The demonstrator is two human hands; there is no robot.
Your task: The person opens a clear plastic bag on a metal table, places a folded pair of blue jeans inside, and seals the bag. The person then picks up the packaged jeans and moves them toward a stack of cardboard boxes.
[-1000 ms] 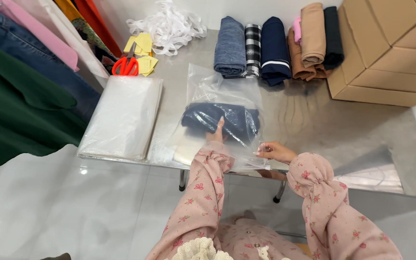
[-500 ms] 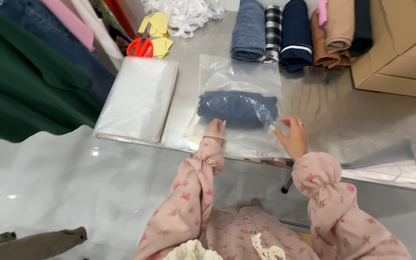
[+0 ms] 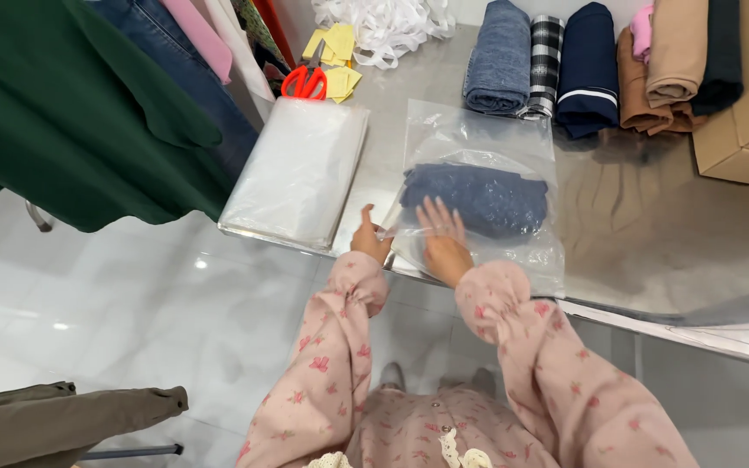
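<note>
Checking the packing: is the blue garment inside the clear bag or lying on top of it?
Inside. The folded blue garment shows through the clear bag's glossy film, which covers it.

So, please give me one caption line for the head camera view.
Both hands, left hand and right hand, press a clear plastic bag holding a folded blue garment on a steel table.
</note>
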